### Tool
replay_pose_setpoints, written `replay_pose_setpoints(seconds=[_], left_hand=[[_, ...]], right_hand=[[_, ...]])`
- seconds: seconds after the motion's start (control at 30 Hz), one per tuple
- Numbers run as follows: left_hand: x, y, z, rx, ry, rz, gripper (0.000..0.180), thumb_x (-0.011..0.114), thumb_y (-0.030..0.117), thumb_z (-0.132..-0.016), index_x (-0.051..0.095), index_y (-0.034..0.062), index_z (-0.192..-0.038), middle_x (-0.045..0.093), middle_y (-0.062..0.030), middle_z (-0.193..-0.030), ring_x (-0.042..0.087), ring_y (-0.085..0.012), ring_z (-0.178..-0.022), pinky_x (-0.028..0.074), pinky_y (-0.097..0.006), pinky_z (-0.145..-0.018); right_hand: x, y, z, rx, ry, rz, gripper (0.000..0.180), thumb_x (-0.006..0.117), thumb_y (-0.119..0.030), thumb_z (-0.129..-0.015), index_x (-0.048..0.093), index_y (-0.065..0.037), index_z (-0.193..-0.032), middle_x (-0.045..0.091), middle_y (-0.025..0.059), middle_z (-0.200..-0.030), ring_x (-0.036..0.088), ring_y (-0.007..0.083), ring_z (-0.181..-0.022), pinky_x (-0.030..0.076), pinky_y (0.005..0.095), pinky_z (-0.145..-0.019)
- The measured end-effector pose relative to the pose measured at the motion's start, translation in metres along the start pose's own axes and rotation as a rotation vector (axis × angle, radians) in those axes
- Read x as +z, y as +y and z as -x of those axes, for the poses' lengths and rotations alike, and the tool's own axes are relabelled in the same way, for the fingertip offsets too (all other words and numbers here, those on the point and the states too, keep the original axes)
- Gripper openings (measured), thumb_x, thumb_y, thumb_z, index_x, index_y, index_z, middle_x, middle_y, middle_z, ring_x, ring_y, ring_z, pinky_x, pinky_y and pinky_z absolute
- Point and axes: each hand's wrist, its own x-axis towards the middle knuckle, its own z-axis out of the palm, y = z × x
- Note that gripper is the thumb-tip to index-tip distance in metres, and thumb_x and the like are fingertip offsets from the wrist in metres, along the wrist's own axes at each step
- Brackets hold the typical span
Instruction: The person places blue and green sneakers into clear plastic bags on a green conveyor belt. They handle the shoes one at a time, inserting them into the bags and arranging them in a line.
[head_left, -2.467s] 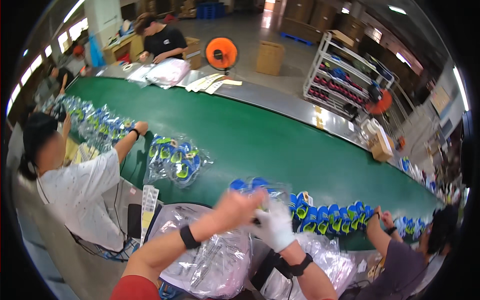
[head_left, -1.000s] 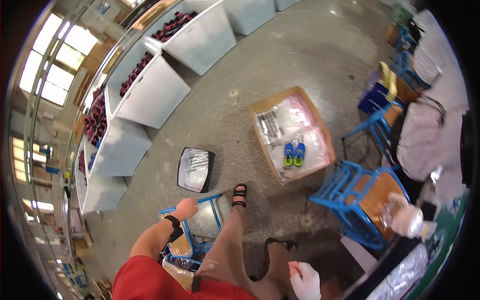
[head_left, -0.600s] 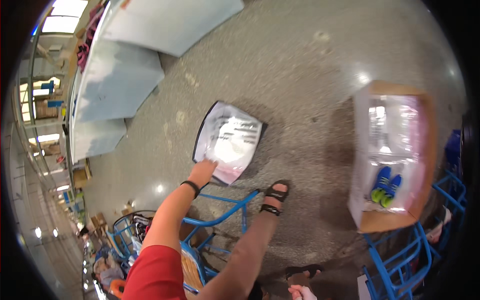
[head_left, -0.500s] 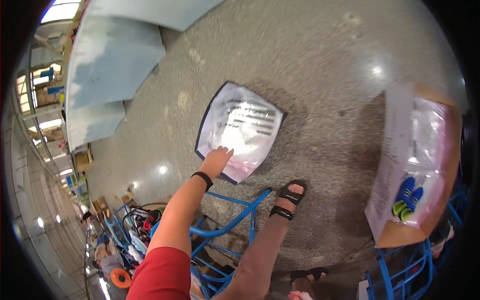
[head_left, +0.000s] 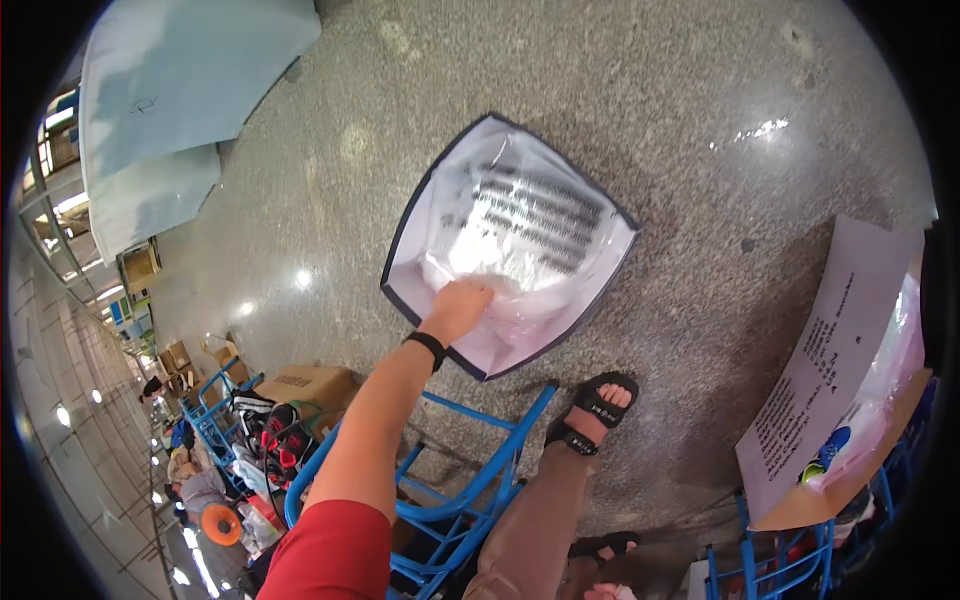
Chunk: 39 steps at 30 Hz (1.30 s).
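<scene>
My left hand (head_left: 462, 304), at the end of a red-sleeved arm with a black wristband, reaches into an open, square-mouthed bin (head_left: 394, 262) with pale walls and a dark rim. Inside lies a clear plastic bag (head_left: 535, 215), shiny and printed with dark lines of text. The fingers are curled and closed at the bag's near edge, seemingly gripping its film; the fingertips are partly hidden. At the bottom edge a small pinkish part of my right hand (head_left: 608, 592) seems to show, its fingers mostly cut off.
On the right, a cardboard box (head_left: 815, 365) holding pink-tinted plastic and blue-green shoes (head_left: 827, 450) rests on a blue metal stand (head_left: 775, 560). A blue metal frame (head_left: 455, 510) stands near my sandalled foot (head_left: 595, 410). Pale panels (head_left: 185, 80) stand at upper left; clutter (head_left: 265, 440) lies lower left.
The bin appears larger and closer. My left hand, spread over the plastic before, has curled its fingers. The box on the right has shifted lower in view as my head moved.
</scene>
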Motion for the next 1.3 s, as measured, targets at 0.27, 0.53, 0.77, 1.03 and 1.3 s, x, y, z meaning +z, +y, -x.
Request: replay_pose_setpoints(seconds=[0.27,0.53,0.77,1.03,1.3], left_hand=[[-0.006,0.041,-0.003,-0.111,0.063,-0.215,0.027,0.061,0.013,-0.071,0.056,0.0072,-0.098,0.055,-0.0088,-0.102,0.055,-0.0263,-0.097,0.042,-0.039,-0.081],[-0.060,0.002,-0.016,-0.338,0.082,0.385,0.024,0.062,0.020,-0.074,0.057,0.0022,-0.090,0.061,-0.0185,-0.079,0.059,-0.0366,-0.079,0.045,-0.043,-0.067],[-0.137,-0.005,-0.001,-0.421,0.428,0.817,0.032,0.059,0.020,-0.077,0.054,-0.0010,-0.101,0.062,-0.0194,-0.087,0.059,-0.0343,-0.085,0.044,-0.039,-0.072],[-0.290,0.135,0.105,-0.436,-0.155,1.739,0.048,0.052,0.040,-0.089,0.047,0.0061,-0.122,0.052,-0.0018,-0.114,0.047,-0.0122,-0.108,0.036,-0.028,-0.095],[-0.372,0.362,0.272,-0.074,-0.516,1.559,0.036,0.059,0.027,-0.086,0.051,0.0047,-0.113,0.058,0.0007,-0.093,0.055,-0.0079,-0.080,0.046,-0.024,-0.065]], right_hand=[[-0.008,-0.002,-0.003,-0.046,0.067,-0.025,0.023,0.049,-0.013,-0.091,0.056,0.002,-0.107,0.063,0.0107,-0.090,0.058,0.0146,-0.082,0.046,0.0261,-0.077],[-0.013,0.022,-0.007,-0.022,0.010,0.019,0.023,0.048,-0.013,-0.090,0.056,0.001,-0.107,0.062,0.0115,-0.091,0.058,0.0201,-0.090,0.045,0.0306,-0.087],[0.008,-0.028,0.019,-0.158,0.020,0.204,0.021,0.047,-0.007,-0.088,0.057,-0.003,-0.105,0.064,0.0118,-0.091,0.060,0.0182,-0.089,0.046,0.0290,-0.081],[0.027,-0.105,0.103,-0.443,0.178,0.060,0.018,0.051,-0.013,-0.087,0.058,-0.003,-0.101,0.065,0.0140,-0.087,0.061,0.0221,-0.082,0.047,0.0297,-0.075],[0.000,-0.085,0.246,-0.853,0.365,-0.109,0.043,0.063,-0.022,-0.082,0.049,-0.003,-0.118,0.063,0.0156,-0.088,0.065,0.0248,-0.084,0.050,0.0332,-0.072]])
